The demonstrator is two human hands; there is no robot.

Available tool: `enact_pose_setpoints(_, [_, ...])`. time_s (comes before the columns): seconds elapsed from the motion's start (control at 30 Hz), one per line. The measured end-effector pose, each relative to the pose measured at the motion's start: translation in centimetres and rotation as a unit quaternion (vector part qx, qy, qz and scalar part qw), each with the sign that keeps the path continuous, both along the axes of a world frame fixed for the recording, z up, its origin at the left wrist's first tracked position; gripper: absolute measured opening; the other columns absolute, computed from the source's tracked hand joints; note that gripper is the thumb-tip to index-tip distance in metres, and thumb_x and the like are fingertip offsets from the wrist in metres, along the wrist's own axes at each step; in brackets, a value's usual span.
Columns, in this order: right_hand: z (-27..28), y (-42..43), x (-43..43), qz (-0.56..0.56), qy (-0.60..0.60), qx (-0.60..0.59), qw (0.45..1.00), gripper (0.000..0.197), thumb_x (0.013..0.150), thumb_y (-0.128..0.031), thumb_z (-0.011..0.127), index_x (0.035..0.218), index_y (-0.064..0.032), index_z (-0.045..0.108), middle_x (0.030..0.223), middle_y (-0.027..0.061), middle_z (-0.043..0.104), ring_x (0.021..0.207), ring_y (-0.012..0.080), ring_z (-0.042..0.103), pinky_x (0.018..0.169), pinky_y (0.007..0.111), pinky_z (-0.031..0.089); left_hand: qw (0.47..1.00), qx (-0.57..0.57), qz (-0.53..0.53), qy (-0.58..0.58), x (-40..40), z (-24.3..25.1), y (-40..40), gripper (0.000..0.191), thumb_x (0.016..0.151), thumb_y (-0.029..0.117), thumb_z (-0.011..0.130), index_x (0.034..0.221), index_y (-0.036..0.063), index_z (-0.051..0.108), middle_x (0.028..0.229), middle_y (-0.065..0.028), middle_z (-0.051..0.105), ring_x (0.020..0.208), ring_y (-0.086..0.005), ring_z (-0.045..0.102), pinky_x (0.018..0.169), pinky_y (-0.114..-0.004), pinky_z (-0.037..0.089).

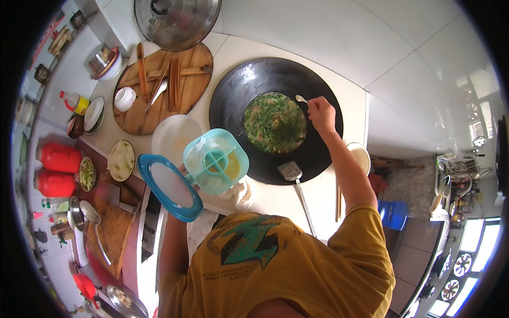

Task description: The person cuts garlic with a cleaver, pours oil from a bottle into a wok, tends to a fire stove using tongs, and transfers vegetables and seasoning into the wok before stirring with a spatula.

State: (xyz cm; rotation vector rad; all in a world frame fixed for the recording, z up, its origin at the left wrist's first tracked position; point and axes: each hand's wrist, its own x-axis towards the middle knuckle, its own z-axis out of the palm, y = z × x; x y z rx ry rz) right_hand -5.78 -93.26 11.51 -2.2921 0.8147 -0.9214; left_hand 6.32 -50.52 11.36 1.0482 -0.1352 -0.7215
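A large dark wok holds a greenish mix of chopped greens in broth. Over the wok's right side, my right hand grips a small white spoon, its bowl pointing left. My left hand, largely hidden, holds a turquoise divided seasoning box at the wok's lower left edge. The box's blue lid hangs open on the left; its compartments hold pale and yellowish contents. A metal spatula rests on the wok's near rim, handle towards me. Behind the box is a white bowl.
Left of the wok lies a round wooden lid with chopsticks and a small white bowl. A glass lid leans against the wall. A cleaver and ladle lie at the chopping board. Another bowl stands right of the wok.
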Motion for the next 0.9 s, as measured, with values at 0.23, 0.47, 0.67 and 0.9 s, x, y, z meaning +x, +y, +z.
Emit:
enact_pose_setpoints(0.23, [4.7,4.4,-1.7,0.129,-0.039,0.507,0.851,0.011,0.085,-0.011,0.059,0.08,-0.0013,0.059,0.058,0.003,0.055,0.045,0.008,0.048,0.041,0.02,0.035,0.997,-0.059,-0.011,0.044,-0.4,1.8,-0.9,0.062,0.087,0.036,0.057,0.132,-0.0017,0.038,0.119,-0.0133,0.054,0.103,-0.0206,0.057,0.086,-0.034,0.049])
enact_pose_setpoints(0.47, [10.4,13.3,-0.6,0.412,0.109,0.069,0.902,0.01,0.08,-0.012,0.062,0.078,-0.0021,0.06,0.062,0.0099,0.06,0.052,0.0228,0.058,0.05,0.032,0.047,0.996,-0.065,-0.045,0.036,-0.3,1.8,-2.5,0.061,0.089,0.029,0.057,0.135,-0.0034,0.034,0.114,-0.0123,0.057,0.098,-0.0187,0.06,0.084,-0.03,0.051])
enact_pose_setpoints(0.67, [8.1,16.3,0.6,0.384,0.244,-0.072,0.887,0.015,0.08,-0.018,0.058,0.073,-0.0053,0.053,0.067,0.0135,0.061,0.065,0.0315,0.063,0.059,0.04,0.05,0.982,0.037,-0.111,-0.15,-0.2,0.6,-2.1,0.046,0.093,0.017,0.048,0.134,-0.0009,0.036,0.119,-0.0089,0.052,0.109,-0.0168,0.05,0.094,-0.029,0.039])
enact_pose_setpoints(0.9, [5.8,15.4,-0.1,0.414,0.153,0.14,0.886,0.01,0.08,-0.01,0.059,0.077,-0.0005,0.06,0.062,0.0113,0.06,0.053,0.02,0.059,0.051,0.031,0.046,0.98,0.077,-0.109,-0.149,-1.1,1.3,-2.5,0.041,0.098,0.014,0.038,0.136,0.0004,0.034,0.121,-0.0076,0.051,0.111,-0.0164,0.049,0.097,-0.029,0.038])
